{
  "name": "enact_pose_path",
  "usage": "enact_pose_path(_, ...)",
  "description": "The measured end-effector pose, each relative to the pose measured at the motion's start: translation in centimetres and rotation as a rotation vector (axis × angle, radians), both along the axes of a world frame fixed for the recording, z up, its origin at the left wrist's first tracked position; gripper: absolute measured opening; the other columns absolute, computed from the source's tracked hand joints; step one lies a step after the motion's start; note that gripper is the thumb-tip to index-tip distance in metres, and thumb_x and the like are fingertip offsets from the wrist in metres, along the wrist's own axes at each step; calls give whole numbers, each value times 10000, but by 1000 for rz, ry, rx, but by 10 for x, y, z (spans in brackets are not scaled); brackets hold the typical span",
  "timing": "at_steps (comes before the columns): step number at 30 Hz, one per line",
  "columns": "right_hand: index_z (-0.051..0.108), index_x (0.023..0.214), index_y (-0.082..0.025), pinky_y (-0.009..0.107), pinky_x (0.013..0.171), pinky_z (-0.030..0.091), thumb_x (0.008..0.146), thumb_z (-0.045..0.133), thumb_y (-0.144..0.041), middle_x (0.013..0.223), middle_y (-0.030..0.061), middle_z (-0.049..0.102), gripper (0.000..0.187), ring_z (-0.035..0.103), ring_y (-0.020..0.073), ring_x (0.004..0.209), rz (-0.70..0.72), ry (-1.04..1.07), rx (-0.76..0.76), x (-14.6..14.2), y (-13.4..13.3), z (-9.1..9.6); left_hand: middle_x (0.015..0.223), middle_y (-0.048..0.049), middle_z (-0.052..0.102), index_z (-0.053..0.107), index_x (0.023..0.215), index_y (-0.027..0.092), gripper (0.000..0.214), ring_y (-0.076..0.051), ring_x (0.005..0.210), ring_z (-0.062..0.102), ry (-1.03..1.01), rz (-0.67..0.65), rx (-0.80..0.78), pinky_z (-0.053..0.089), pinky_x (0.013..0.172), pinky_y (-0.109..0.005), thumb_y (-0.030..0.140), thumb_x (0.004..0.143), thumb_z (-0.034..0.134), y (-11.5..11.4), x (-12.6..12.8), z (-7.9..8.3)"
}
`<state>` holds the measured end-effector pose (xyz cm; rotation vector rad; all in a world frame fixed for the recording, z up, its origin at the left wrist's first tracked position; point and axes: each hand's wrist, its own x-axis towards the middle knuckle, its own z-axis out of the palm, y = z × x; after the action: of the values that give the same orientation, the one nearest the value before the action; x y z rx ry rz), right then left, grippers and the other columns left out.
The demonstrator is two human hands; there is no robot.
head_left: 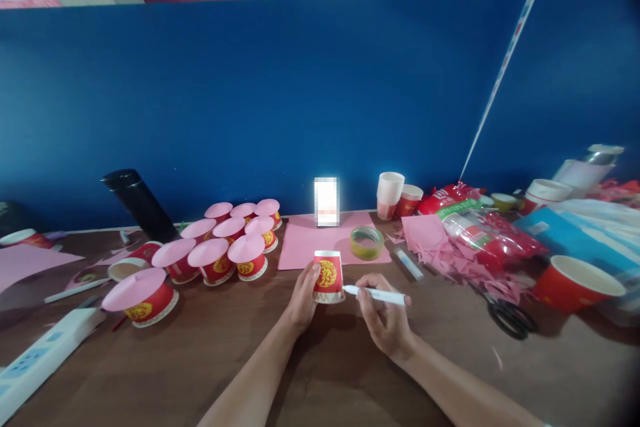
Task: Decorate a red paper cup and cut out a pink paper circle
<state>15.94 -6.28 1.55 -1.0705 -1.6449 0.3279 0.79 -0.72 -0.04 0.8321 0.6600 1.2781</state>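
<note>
My left hand is closed round a red paper cup with a yellow emblem, which stands upside down on the brown table. In my right hand I grip a white marker, its tip touching the cup's lower rim. A pink paper sheet lies just behind the cup, with a roll of tape on its right edge.
Several upturned red cups topped with pink paper discs cluster at the left. A black flask and a white power strip lie left. Scissors, pink scraps, stacked cups and a red bowl sit right. A blue partition backs the table.
</note>
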Motion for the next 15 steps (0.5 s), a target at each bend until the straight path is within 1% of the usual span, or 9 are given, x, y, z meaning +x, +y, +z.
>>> enact_pose_path(5,518,849,-158,241,565,457,844,440,-204,729,40,561,91,562,145,648,-23,21,4,0,0,2,763,-53,644,570,883,124,297,-178,701,615,-27,11,-65,476,651,-293,393,756,572,1,0,4)
enact_pose_path(9,526,863,-160,267,626,481,858,428,-224,784,61,566,117,567,160,705,-41,96,10,2,5,2,822,-75,658,576,905,114,329,-201,771,623,-44,52,-119,478,697,-310,399,741,590,1,-2,4)
enact_pose_path(11,535,910,-169,287,685,488,861,433,-230,839,73,573,128,572,174,760,-28,134,2,3,9,-1,873,-88,661,580,942,117,378,-215,802,626,-40,47,-150,478,719,-325,419,717,610,2,-2,4)
enact_pose_path(13,540,989,-181,300,733,487,866,435,-256,896,83,580,178,575,188,810,-4,175,-10,3,15,-4,892,-99,664,590,955,119,417,-230,824,627,-28,39,-184,478,743,-343,441,693,626,2,-3,5)
enact_pose_path(15,521,1069,-180,287,707,496,880,409,-294,902,87,587,248,582,187,791,31,246,-44,3,21,-8,906,-106,666,602,951,121,436,-244,860,622,-2,68,-216,472,777,-361,455,674,638,2,-4,5)
